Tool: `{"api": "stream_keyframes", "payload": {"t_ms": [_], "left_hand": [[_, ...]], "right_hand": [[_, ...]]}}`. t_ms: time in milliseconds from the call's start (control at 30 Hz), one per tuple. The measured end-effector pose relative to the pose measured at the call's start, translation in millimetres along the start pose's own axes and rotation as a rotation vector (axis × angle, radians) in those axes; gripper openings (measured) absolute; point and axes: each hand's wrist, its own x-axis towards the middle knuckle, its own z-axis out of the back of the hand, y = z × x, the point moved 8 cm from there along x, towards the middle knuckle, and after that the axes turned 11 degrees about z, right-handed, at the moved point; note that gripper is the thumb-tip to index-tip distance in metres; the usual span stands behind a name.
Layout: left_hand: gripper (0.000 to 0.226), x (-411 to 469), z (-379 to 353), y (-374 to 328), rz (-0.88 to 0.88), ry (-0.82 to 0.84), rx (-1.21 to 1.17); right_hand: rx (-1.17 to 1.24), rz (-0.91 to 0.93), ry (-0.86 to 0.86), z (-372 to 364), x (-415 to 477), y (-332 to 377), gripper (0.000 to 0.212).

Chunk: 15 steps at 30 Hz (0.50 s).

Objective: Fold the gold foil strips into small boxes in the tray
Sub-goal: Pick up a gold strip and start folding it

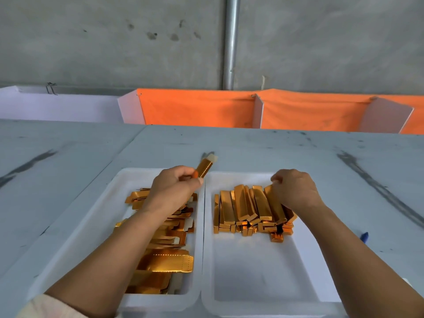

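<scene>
The left hand (176, 187) pinches one folded box (205, 167) by its near end, fingers curled round it, holding it up over the far edge of the left tray (107, 203), where the flat strips (165, 260) lie in a loose heap. The right hand (293, 189) sits knuckles-up on the right end of the stack (247, 207) of finished boxes in the right tray (263, 283); its fingers are tucked out of sight, so I cannot tell whether they grip or only steady it. The stack leans (several boxes lie tilted on others), so pushing the new box in, or lifting the right hand too early, could topple the row. A hard pinch could also crease the foil or pop the box's open white end, and it may slip onto the worktop (275, 148).
</scene>
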Motion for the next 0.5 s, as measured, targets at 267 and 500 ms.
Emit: {"api": "stream_keyframes", "payload": {"t_ms": [267,500], "left_hand": [[0.024,-13.1,-23.3,-16.0,-0.235,-0.105,0.13],[0.02,-15.1,-28.2,-3.6,-0.248,-0.108,0.138]], "right_hand": [[0.831,0.149,-0.034,13.3,-4.6,96.2,0.021],[1.182,0.017,0.013,-34.7,-20.0,90.5,0.015]]}}
